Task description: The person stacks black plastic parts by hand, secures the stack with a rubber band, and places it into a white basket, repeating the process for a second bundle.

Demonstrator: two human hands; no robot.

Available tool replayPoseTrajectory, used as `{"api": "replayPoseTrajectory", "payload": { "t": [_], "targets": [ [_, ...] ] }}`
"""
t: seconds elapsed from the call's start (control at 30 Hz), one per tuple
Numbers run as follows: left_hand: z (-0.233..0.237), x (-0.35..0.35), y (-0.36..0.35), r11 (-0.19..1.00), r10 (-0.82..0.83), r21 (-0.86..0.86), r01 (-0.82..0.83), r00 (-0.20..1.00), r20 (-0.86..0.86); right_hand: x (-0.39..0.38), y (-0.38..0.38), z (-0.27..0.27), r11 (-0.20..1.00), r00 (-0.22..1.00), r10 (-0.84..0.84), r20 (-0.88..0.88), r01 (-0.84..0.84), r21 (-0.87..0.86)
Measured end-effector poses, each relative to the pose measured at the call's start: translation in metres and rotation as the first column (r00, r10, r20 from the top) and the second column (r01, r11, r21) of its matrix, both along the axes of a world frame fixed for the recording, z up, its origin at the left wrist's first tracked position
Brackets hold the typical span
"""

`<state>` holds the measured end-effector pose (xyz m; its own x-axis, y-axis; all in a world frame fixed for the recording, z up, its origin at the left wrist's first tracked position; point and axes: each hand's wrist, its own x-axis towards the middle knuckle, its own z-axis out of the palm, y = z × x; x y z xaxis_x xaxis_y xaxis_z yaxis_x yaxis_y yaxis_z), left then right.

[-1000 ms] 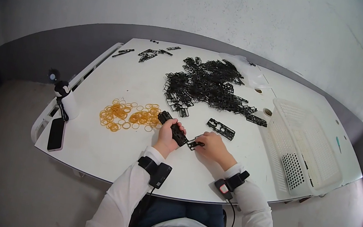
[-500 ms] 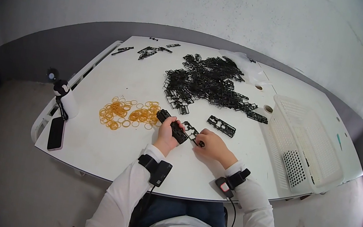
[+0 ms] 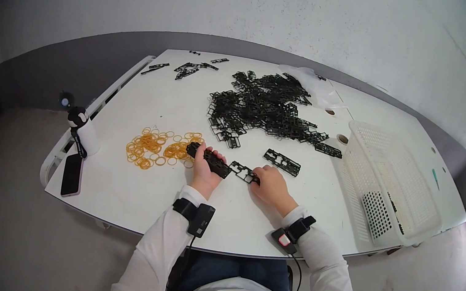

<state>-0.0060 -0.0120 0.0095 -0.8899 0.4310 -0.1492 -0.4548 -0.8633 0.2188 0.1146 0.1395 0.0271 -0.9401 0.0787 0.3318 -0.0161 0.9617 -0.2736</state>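
Observation:
My left hand (image 3: 204, 176) is closed around a stack of black plastic frames (image 3: 214, 163), tilted down to the right. Between thumb and fingers my right hand (image 3: 273, 187) pinches one flat black plastic frame (image 3: 241, 171) by its right end. That frame's left end comes right up to the stack's lower end. Just beyond the right hand, a thicker black frame piece (image 3: 282, 161) lies on the white table (image 3: 220, 218). Yellow rubber bands (image 3: 149, 142) are spread beside the left hand, and a large heap of black frames (image 3: 265, 104) lies farther back.
At the right stands a white plastic basket (image 3: 357, 186). A white bottle (image 3: 85, 130) and a phone (image 3: 72, 174) are at the left edge. Several loose black frames (image 3: 187, 69) lie at the back left, a clear plastic bag (image 3: 312, 83) behind the heap, and a tape roll (image 3: 342, 139) near the basket.
My left hand has shifted slightly left with the stack, which now lies flatter. The single frame in my right hand has swung from a slant to nearly level.

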Motion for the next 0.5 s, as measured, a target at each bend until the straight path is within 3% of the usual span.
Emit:
{"api": "replayPoseTrajectory", "payload": {
  "t": [0.1,0.23,0.33,0.5],
  "targets": [
    [-0.001,0.002,0.003,1.000,0.008,-0.017,-0.008,1.000,-0.014,-0.003,0.003,0.000,0.998,0.998,-0.062,-0.004,0.062,0.029],
    [0.005,0.007,0.003,1.000,-0.024,0.011,0.025,0.998,-0.062,-0.010,0.004,0.014,0.989,0.981,-0.131,-0.142,0.119,-0.090],
    [0.013,0.016,-0.001,0.997,-0.058,0.051,0.062,0.996,-0.072,-0.011,-0.012,0.031,0.961,0.937,-0.049,-0.345,-0.051,-0.273],
    [0.011,0.017,0.000,0.998,-0.048,0.023,0.054,0.979,-0.198,-0.012,-0.055,0.049,0.964,0.920,0.078,-0.385,-0.168,-0.207]
  ]
}}
